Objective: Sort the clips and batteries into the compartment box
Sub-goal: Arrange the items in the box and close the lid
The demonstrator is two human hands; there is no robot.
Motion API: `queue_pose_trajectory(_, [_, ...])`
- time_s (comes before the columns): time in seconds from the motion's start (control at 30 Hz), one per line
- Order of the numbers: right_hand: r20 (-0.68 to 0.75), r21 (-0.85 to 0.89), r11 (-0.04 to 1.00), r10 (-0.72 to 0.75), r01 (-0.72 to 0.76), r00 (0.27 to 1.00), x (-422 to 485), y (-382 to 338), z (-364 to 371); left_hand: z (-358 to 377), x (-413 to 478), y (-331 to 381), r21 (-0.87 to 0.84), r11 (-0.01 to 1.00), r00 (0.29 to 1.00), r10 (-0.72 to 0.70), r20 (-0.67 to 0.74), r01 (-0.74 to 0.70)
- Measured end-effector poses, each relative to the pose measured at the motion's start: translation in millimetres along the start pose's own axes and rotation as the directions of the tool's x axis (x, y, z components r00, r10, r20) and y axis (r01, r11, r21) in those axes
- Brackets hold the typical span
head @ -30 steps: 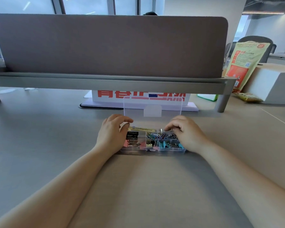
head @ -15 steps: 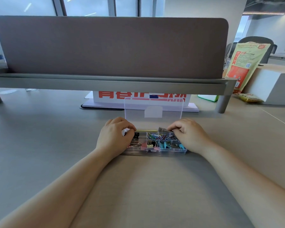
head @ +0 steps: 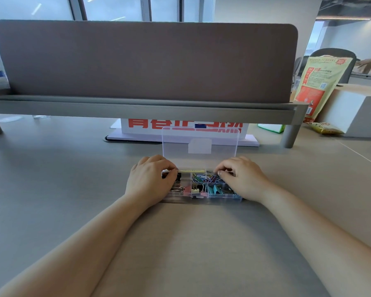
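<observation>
A clear compartment box [head: 201, 197] sits on the grey desk, its transparent lid [head: 199, 138] standing upright at the back. Inside are coloured paper clips [head: 204, 179], blue binder clips [head: 216, 189], a pink binder clip [head: 186, 189] and black batteries [head: 178, 176]. My left hand [head: 150, 179] covers the box's left end, fingers pinched at the lid's lower left corner. My right hand [head: 242, 179] rests over the right end, fingers pinched at the lid's lower right corner. Both hands hide the outer compartments.
A brown divider panel [head: 144, 61] on a grey rail spans the desk behind the box. Under it stands a white sign with red characters [head: 180, 125]. At the far right are a tall snack bag [head: 321, 82], a white block [head: 362, 112] and a yellow packet [head: 323, 127].
Both hands have slid back from over the compartments to the box's rear corners, and their fingers have closed at the base of the lid.
</observation>
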State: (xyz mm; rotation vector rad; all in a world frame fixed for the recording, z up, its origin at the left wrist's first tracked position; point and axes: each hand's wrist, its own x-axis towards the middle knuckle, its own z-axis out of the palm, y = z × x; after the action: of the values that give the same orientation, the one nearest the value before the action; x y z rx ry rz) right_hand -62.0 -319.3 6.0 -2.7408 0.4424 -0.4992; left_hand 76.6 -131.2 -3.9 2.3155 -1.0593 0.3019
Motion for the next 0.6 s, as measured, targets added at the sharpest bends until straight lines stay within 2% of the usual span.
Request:
queue_pose_trajectory(0.27, [0.09, -0.032, 0.998, 0.056, -0.053, 0.994, 2, -17, -2, 3, -1, 1, -0.015, 1.0, 0.999, -0.023, 0.031, 0.024])
queue_pose_trajectory(0.43, [0.191, -0.152, 0.987, 0.076, -0.047, 0.979, 6, -29, -2, 3, -1, 1, -0.028, 0.998, 0.997, -0.052, 0.053, 0.054])
queue_pose_trajectory(0.6, [0.196, -0.253, 0.958, 0.185, -0.132, 0.963, 10, -41, -1, 3, -2, 2, -0.042, 0.997, 0.996, -0.065, 0.059, 0.067])
